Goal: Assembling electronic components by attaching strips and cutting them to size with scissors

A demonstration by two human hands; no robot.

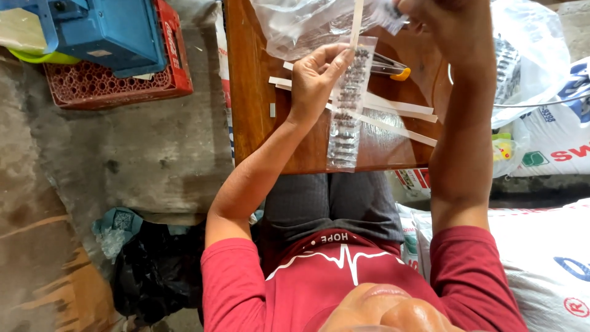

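While I look down past the red shirt, these are the relations I read:

Left hand: my left hand (316, 77) pinches the upper edge of a long clear packet (346, 110), thumb and fingertips closed on its left side.
Packet contents: small dark pieces sit in a column inside it; I cannot tell what they are.
Packet axis: its long axis runs nearly straight up and down in the view, top at my fingers, bottom hanging over the near edge of the wooden table (252, 110).
White strip: a thin white strip (356, 21) stands at the packet's mouth, in line with that axis, rising toward my right hand.
Right hand: my right hand (439, 18) is raised at the top of the view, partly cut off; its fingers seem closed near the strip's upper end and a clear plastic bag (295, 24), but I cannot tell the grip.
Nearer hand: the left is on the packet; the right is apart, above and to the right.
Table: more white strips (399, 117) lie slantwise under the packet, with yellow-tipped tweezers (390, 66) beside them.
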